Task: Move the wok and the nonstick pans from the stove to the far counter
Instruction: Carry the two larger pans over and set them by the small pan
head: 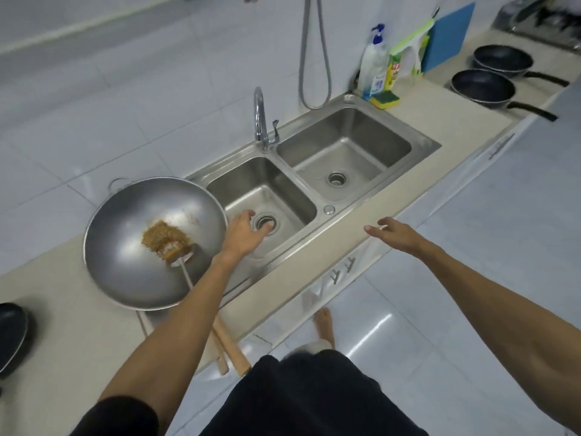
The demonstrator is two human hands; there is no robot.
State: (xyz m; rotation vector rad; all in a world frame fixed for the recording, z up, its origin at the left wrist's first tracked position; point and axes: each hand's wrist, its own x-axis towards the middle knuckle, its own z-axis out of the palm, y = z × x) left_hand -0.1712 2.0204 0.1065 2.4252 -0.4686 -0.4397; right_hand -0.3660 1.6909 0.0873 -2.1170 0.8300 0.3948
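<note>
A person stands barefoot at a beige worktop point(371, 212), both arms reaching out over a double steel sink point(421, 146). The left hand point(248, 232) hangs over the near basin, fingers spread loosely above the drain, its grip open and holding nothing; it sits just beside the rim of the wok point(125, 247) without clearly touching it. The right hand point(397, 231) hovers past the worktop's front edge, above the floor, palm down and fingers fanned, its grip likewise open and empty.

The steel wok rests on the worktop left of the sink, its right rim overlapping the sink's edge. Inside it lies a brown scrubbing brush point(165, 237), and two wooden handles point(232, 350) jut out beyond the worktop's front edge. A dark nonstick pan point(9, 332) is cut off by the frame at far left.

Two more nonstick pans point(482, 88) sit side by side at the far right end of the worktop, their black handles poking out over the front edge, near the stove point(540, 23). Between them and the sink lies a bare stretch of worktop. Against the tiled wall stand a soap bottle point(374, 61), a sponge point(385, 98) and a blue cutting board point(449, 36). The floor point(471, 278) to the person's right is open.
</note>
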